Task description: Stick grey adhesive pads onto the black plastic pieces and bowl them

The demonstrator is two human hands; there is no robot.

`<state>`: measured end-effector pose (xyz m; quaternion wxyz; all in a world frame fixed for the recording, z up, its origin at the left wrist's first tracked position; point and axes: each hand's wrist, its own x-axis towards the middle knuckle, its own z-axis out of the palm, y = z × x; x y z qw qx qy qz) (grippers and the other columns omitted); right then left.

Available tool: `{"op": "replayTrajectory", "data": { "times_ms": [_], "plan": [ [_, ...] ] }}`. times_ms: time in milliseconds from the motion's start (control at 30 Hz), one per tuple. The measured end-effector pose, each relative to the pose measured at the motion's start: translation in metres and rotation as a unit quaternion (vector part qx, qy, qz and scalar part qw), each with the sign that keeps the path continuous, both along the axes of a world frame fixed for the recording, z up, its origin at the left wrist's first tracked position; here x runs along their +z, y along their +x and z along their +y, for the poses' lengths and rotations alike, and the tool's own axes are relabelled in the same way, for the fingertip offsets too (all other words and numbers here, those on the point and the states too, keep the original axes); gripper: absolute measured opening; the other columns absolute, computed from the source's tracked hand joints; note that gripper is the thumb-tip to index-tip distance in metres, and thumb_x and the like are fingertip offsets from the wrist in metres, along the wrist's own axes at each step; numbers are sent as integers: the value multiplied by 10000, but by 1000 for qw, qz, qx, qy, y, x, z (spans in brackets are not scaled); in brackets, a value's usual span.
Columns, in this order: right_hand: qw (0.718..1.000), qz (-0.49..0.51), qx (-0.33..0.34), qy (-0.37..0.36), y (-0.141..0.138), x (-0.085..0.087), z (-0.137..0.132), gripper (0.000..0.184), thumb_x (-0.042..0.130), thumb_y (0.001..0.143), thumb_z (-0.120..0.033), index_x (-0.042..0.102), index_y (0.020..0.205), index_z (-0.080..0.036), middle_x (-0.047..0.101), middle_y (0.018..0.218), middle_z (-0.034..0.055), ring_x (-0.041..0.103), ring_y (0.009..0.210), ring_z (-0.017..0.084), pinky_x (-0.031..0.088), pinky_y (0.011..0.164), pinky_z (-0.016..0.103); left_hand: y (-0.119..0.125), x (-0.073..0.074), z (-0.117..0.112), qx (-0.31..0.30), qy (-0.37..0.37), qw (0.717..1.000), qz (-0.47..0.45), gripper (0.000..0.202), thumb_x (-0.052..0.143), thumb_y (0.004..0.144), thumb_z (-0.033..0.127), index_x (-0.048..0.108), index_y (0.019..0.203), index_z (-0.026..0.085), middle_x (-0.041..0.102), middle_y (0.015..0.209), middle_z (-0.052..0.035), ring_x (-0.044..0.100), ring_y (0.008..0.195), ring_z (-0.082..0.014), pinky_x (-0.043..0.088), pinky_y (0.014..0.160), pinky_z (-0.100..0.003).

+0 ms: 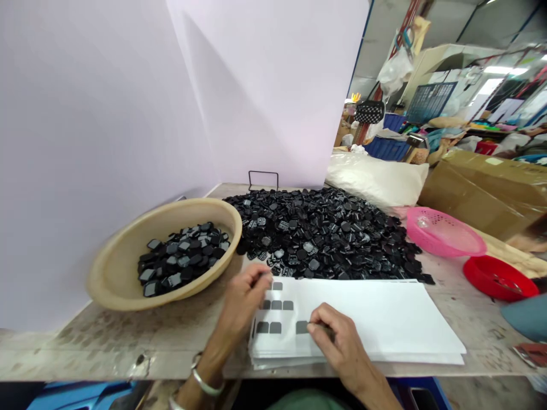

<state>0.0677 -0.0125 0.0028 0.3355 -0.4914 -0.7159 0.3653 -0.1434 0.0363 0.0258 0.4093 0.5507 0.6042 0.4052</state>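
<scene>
A stack of white sheets (384,319) lies in front of me, with several dark grey, round-cornered patches (276,305) in rows at its left end. My right hand (337,336) is closed in a pinch at the edge of one dark grey patch (301,327) in the lowest row. Over the sheets' upper left corner, my left hand (248,290) has its thumb and fingers pressed together; whatever is between them is hidden. Just beyond the sheets spreads a large heap of small black pieces (325,228), some with white lettering or grey faces.
On the left stands a wide beige basin (106,273) holding more black pieces. A pink basket (444,233), a red bowl (496,279) and a cardboard box (482,188) are at the right. Behind the heap are a white sack (376,176), a wire stand (264,172) and a pale partition (273,85).
</scene>
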Motion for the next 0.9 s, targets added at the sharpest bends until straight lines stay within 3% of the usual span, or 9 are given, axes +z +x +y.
{"op": "replayTrajectory", "data": {
  "times_ms": [67, 133, 233, 267, 333, 433, 533, 700, 900],
  "plan": [
    [998, 33, -23, -39, 10, -2, -1, 199, 460, 888, -304, 494, 721, -199, 479, 654, -29, 440, 607, 128, 346, 566, 234, -24, 28, 9, 92, 100, 983, 122, 265, 532, 823, 395, 624, 981, 204, 625, 723, -3, 564, 623, -157, 442, 604, -253],
    [995, 52, -47, -69, 17, -5, -3, 244, 466, 885, -369, 508, 716, -199, 463, 641, -27, 421, 607, 136, 338, 563, 241, -46, 52, 22, 180, 163, 933, 265, 287, 489, 849, 387, 623, 1034, 213, 668, 856, -41, 602, 765, -210, 455, 751, -319],
    [990, 67, -67, -101, 21, -6, -6, 272, 473, 879, -415, 531, 724, -198, 473, 649, -23, 422, 620, 143, 336, 569, 244, -58, 69, 40, 212, 217, 841, 449, 349, 450, 857, 352, 618, 1072, 134, 636, 1078, -158, 551, 1033, -315, 373, 954, -440],
    [989, 71, -68, -107, 22, -5, -6, 272, 472, 882, -417, 537, 732, -199, 477, 657, -22, 425, 627, 144, 337, 573, 243, -54, 69, 43, 201, 230, 827, 472, 360, 441, 862, 347, 615, 1073, 114, 615, 1123, -181, 522, 1085, -330, 347, 981, -452],
    [989, 74, -67, -109, 22, -3, -7, 270, 466, 889, -413, 544, 745, -199, 476, 666, -22, 422, 632, 142, 338, 576, 241, -39, 63, 46, 142, 217, 853, 454, 362, 414, 882, 357, 614, 1072, 122, 633, 1093, -166, 550, 1039, -304, 387, 934, -413],
    [989, 73, -74, -102, 24, -3, -7, 282, 468, 885, -428, 552, 741, -201, 472, 654, -22, 407, 614, 139, 332, 561, 241, -10, 43, 49, -26, 87, 917, 389, 346, 385, 901, 396, 629, 1019, 180, 688, 907, -93, 616, 823, -236, 437, 727, -316],
    [989, 75, -90, -89, 25, -6, -6, 306, 475, 872, -455, 558, 727, -199, 483, 637, -20, 410, 597, 137, 336, 543, 241, 7, 15, 59, -127, -14, 904, 407, 257, 499, 827, 380, 653, 841, 176, 692, 811, -109, 629, 796, -257, 400, 655, -297],
    [990, 68, -95, -79, 27, -8, -6, 307, 471, 872, -452, 552, 718, -200, 521, 655, -11, 454, 623, 146, 364, 580, 253, 5, -17, 83, -162, -51, 901, 399, 140, 653, 677, 328, 619, 650, 194, 670, 702, -74, 624, 722, -244, 357, 586, -264],
    [977, 131, -107, -128, 29, -13, -3, 266, 531, 844, -438, 620, 793, -192, 504, 666, -18, 430, 606, 130, 347, 558, 249, 4, -6, 78, -123, 6, 932, 341, 88, 579, 764, 264, 604, 721, 191, 610, 672, -17, 575, 708, -193, 350, 618, -259]
  ]
}}
